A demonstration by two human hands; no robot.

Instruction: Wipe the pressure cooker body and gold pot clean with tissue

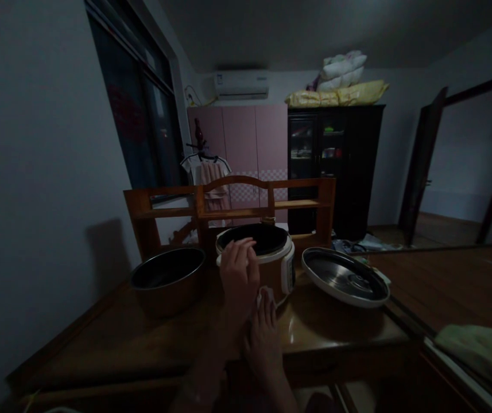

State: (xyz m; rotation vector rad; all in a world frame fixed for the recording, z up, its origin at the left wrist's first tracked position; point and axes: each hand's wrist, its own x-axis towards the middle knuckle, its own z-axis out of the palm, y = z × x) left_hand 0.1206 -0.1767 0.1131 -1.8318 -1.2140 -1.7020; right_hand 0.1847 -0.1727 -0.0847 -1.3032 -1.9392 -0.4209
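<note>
A rice cooker [278,275] with a white rim and brown body stands uncovered on the wooden desk, its dark opening facing up. My left hand [239,267] is at its front rim, fingers reaching over the edge and thumb in front; it appears to hold the rim. Lower down, my right hand [264,327] presses a small pale cloth or tissue [265,291] against the cooker's front near the base. To the left sits the dark inner pot [166,295]. At the right, a round metal lid [353,281] lies with its inside up.
A wooden shelf rack [237,213] lines the back of the desk [142,350]. The wall [47,172] rises close on the left. A pale green bundle [480,350] lies at the lower right. Pink and dark cabinets stand farther back.
</note>
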